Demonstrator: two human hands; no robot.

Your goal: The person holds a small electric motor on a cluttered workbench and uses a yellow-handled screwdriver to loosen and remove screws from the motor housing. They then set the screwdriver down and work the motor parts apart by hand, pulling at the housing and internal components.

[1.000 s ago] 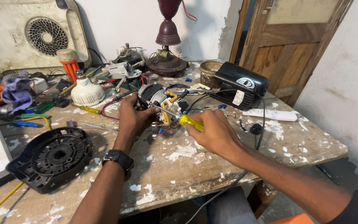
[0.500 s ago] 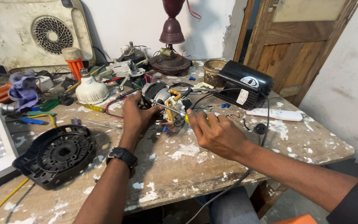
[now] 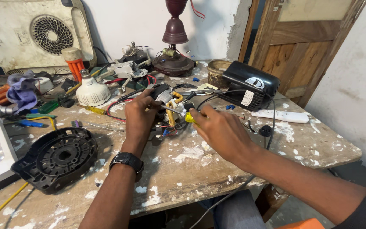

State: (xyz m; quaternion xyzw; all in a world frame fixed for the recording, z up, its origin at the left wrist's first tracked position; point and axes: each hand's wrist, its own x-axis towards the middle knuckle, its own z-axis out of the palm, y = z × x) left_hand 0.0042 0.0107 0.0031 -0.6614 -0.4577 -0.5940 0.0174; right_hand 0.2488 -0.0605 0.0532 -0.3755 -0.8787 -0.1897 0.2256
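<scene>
Motor assembly (image 3: 166, 95), small, with yellow, red and blue wiring, sits mid-table on the paint-spattered wooden table (image 3: 191, 169), just in front of the black casing (image 3: 250, 85). Your left hand (image 3: 140, 114), with a black wristwatch (image 3: 126, 160) on its wrist, has its fingers curled around the assembly's near side. Your right hand (image 3: 221, 131) is closed on a yellow-handled screwdriver (image 3: 182, 114), tip at the wiring. Nearby: white bulb (image 3: 92, 90), black round fan housing (image 3: 58, 157), white remote (image 3: 280, 115).

A motor assembly (image 3: 168, 108) sits mid-table (image 3: 183, 178), a round housing (image 3: 58, 157) left, a pump (image 3: 248, 85) behind right.
</scene>
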